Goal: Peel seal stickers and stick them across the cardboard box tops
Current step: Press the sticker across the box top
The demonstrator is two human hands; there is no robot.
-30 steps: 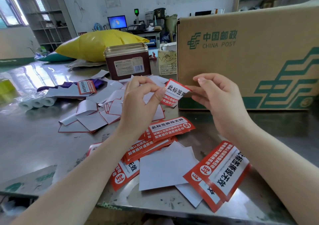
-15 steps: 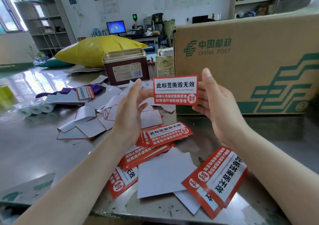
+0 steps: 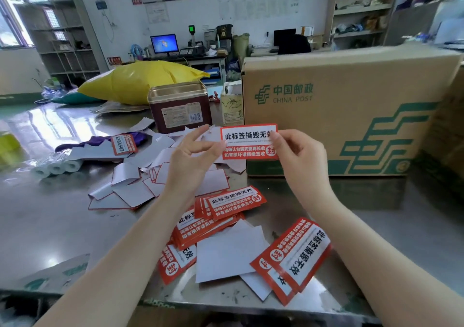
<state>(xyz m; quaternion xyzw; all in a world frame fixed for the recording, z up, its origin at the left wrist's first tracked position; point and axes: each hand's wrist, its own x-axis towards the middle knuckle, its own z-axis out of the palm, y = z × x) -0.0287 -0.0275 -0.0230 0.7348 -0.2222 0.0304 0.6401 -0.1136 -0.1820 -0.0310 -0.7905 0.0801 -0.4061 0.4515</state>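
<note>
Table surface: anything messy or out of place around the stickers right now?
Yes. Peeled white backing sheets lie scattered and curled across the table, one over the unused sticker pile. Another sticker stack sits askew near the front edge.

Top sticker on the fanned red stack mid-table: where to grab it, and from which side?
Take the top sticker by its right end, the one with the round seal mark, coming from the right. That end overhangs the stack beneath, so an edge is likely free to pinch; its left end lies over other stickers. The right hand is nearer, but it pinches the held sticker.
</note>
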